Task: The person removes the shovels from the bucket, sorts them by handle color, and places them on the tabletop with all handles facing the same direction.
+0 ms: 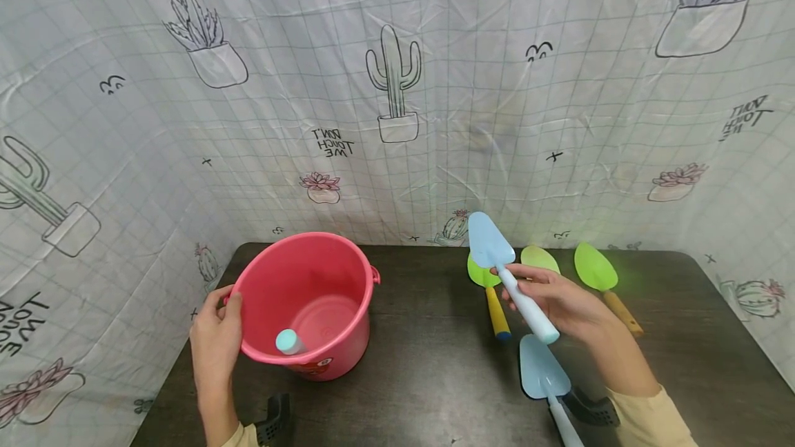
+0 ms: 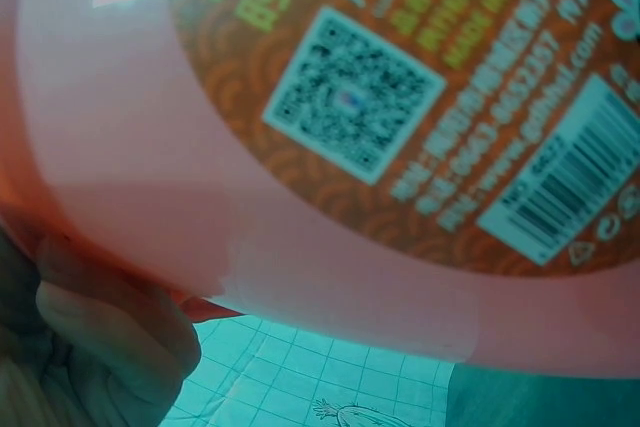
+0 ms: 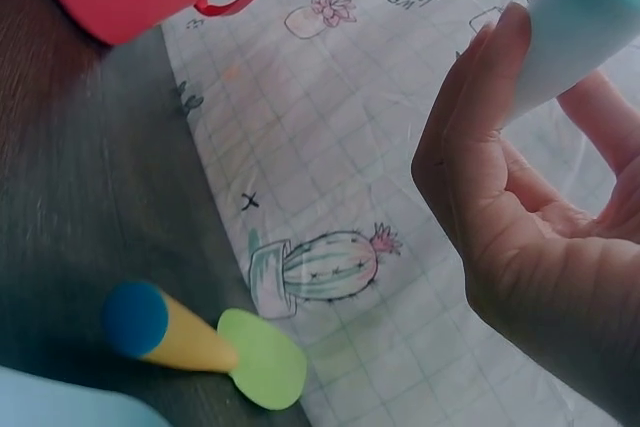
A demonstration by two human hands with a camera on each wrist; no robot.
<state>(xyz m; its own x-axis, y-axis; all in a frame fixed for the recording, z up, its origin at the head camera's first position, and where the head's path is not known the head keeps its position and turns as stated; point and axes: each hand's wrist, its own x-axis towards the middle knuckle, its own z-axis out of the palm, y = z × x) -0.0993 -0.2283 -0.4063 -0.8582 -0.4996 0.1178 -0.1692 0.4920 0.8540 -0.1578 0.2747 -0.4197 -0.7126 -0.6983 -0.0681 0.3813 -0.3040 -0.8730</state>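
Note:
My left hand (image 1: pixel 214 333) grips the rim of a red bucket (image 1: pixel 350 350) at its left side, fingers outside the wall. Inside lies an object with a round, pale blue end (image 1: pixel 288 341); the rest of it is hidden by the front wall. Over the table on the right, my right hand (image 1: pixel 565 299) holds a light blue hand trowel (image 1: pixel 487 240) by its handle, blade pointing up and away. Behind that blade, partly covered, rests a green trowel with a yellow, blue-tipped handle (image 1: pixel 497 312). Another light blue trowel (image 1: pixel 543 368) lies below the right hand.
Farther right on the dark table (image 1: pixel 428 364) lies a green trowel with a brown handle (image 1: pixel 596 267). A pale green blade (image 1: pixel 539 259) shows behind the right hand. A cactus-print cloth (image 1: pixel 484 123) hangs around the table's back and sides.

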